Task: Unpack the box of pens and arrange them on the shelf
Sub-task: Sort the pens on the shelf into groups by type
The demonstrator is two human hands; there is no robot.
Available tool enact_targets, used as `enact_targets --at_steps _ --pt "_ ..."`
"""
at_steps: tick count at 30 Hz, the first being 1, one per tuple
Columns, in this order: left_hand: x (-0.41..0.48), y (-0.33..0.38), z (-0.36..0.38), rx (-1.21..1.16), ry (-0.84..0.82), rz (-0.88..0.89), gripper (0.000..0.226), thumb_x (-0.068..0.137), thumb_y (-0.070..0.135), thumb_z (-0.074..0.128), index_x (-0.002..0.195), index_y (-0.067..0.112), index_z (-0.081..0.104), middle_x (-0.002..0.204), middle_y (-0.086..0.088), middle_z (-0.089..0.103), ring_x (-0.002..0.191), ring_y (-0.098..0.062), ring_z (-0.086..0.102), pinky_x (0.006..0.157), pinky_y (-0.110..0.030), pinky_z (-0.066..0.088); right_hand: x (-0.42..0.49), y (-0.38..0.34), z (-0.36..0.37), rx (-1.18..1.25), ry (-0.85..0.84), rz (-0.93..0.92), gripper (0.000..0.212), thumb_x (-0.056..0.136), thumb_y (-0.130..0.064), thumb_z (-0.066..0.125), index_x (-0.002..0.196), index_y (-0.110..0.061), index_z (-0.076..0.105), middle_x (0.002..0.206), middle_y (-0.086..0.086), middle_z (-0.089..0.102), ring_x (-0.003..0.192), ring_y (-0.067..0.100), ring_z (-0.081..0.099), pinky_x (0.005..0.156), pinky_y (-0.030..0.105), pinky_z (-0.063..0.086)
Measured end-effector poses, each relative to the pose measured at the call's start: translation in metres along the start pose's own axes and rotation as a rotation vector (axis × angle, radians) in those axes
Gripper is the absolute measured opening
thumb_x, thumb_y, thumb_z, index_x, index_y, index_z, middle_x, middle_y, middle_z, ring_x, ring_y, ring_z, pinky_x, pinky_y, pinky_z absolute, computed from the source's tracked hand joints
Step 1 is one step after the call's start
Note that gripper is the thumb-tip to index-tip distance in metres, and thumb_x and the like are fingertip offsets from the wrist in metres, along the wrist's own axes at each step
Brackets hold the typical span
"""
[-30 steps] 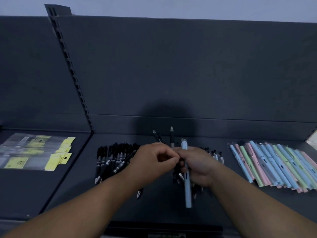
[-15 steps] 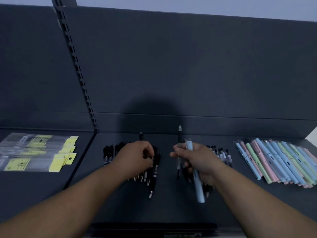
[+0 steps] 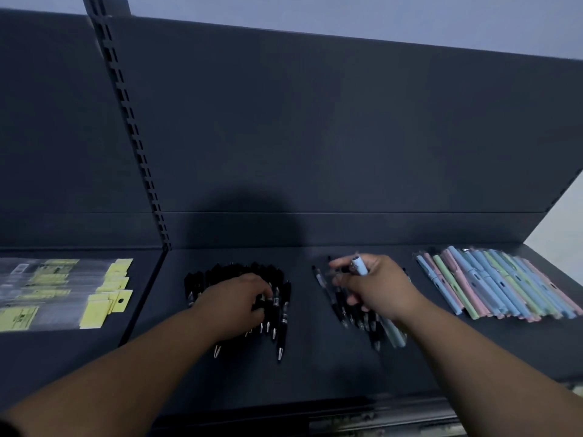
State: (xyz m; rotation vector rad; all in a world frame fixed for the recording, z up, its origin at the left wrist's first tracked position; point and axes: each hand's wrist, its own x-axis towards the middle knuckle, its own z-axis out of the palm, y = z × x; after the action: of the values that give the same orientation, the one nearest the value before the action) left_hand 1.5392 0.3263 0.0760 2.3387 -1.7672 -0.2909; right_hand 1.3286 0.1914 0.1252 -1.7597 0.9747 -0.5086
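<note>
On the dark shelf (image 3: 315,367) lies a pile of black pens (image 3: 220,275), left of centre. My left hand (image 3: 236,305) is down on that pile, its fingers curled round a few black pens. My right hand (image 3: 378,288) hovers over a smaller group of black pens (image 3: 342,305) at the centre right. It grips a light blue pen (image 3: 360,266) whose lower end sticks out below the wrist, along with some dark pens. The thumb and forefinger reach out to the left. No box is in view.
A row of pastel blue, green and pink pens (image 3: 492,282) lies at the right end of the shelf. Clear packets with yellow labels (image 3: 63,291) fill the neighbouring shelf on the left, past a slotted upright (image 3: 132,130). A dark back panel rises behind.
My hands have moved apart. The left hand has carried black pens left and down onto the black pile. The right hand has moved right and lower with the blue pen.
</note>
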Motion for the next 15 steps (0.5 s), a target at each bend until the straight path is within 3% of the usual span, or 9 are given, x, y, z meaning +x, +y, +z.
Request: enact_targets --at_steps 6,12,15 --pt "0.011 0.001 -0.005 -0.048 0.012 0.014 0.023 0.083 0.032 0.059 0.105 0.037 0.063 0.115 0.013 0.056 0.097 -0.004 0.055 0.091 -0.024 0.045 -0.005 0.009 -0.032 0.059 0.048 0.064 0.03 0.093 -0.003 0.051 0.103 -0.024 0.07 0.088 -0.006 0.074 0.05 0.009 0.061 0.04 0.019 0.038" --pt "0.033 0.051 0.0 -0.169 0.169 0.108 0.016 0.084 0.029 0.062 0.099 0.031 0.067 0.105 0.01 0.059 0.082 -0.002 0.051 0.085 -0.02 0.045 -0.006 0.032 -0.079 -0.095 0.136 0.113 0.028 0.092 -0.006 0.048 0.093 -0.025 0.069 0.045 -0.004 0.057 0.033 0.003 0.047 0.036 0.013 0.034" --pt "0.051 0.09 0.015 -0.205 0.141 0.192 0.024 0.082 0.032 0.064 0.106 0.029 0.065 0.113 0.008 0.056 0.095 -0.005 0.053 0.094 -0.02 0.042 0.005 0.047 -0.097 -0.21 0.113 0.13 0.02 0.095 -0.015 0.054 0.081 -0.023 0.065 0.037 -0.006 0.054 0.029 0.003 0.046 0.035 0.012 0.034"
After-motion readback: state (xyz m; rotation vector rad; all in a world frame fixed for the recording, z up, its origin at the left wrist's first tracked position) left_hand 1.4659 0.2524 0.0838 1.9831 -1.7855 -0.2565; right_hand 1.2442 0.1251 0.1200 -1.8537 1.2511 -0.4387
